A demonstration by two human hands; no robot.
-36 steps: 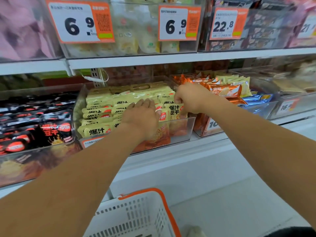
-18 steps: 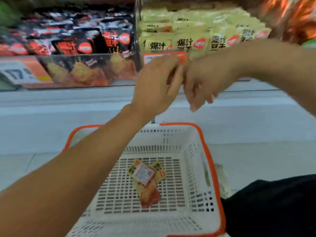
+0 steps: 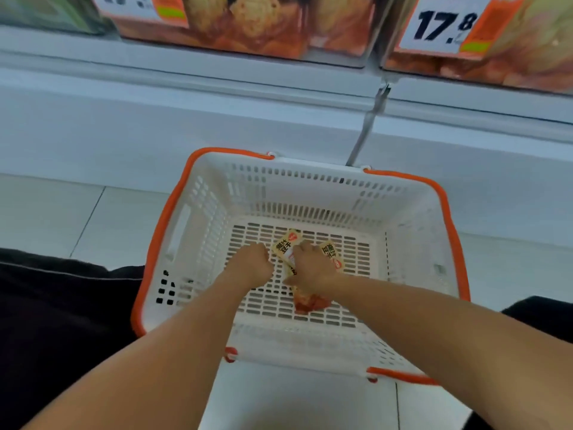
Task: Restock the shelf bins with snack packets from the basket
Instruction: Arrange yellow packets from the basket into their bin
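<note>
A white basket with an orange rim [image 3: 161, 231] stands on the floor below the shelf. On its slotted bottom lie yellow snack packets [image 3: 286, 245], one poking out to the right [image 3: 333, 256], with a red end [image 3: 310, 302] showing below my wrist. My right hand [image 3: 313, 268] lies on top of the packets, thumb and fingers curled round them. My left hand [image 3: 251, 262] reaches down just left of the packets with its fingers curled under; they are hidden, so I cannot tell if they hold anything.
Along the top edge run clear shelf bins [image 3: 248, 26] of orange-brown snacks, with a price tag reading 17.8 [image 3: 443, 23]. A white shelf ledge [image 3: 217, 88] juts out above the basket. My dark-clothed knees [image 3: 62, 305] flank the basket on pale floor tiles.
Both hands left the yellow-packet bin on the shelf and dropped into the basket. The view tilted down from the shelf to the basket; my right hand now closes on the packets.
</note>
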